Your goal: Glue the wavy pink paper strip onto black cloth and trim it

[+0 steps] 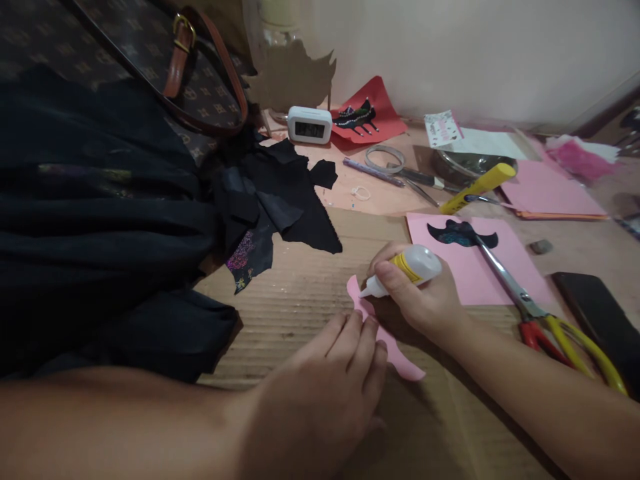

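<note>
While I had the right hand (pixel 433 303) tilted over the work, fingers curled around one squeeze bottle (pixel 421 263), its nozzle at one pink cutout (pixel 404 363) just ahead of the left fingertips, I counted one black cutout (pixel 450 235) and one pair of scissors (pixel 524 299) beyond the right fingers. The left hand (pixel 327 377) lay palm down, fingers close together, over the pink cutout's middle.

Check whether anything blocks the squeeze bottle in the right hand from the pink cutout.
Nothing visible does: the right hand holds the squeeze bottle with its nozzle at the upper part of the pink cutout. The left hand covers the cutout's middle, clear of the nozzle. Whether the nozzle touches is unclear.
</note>
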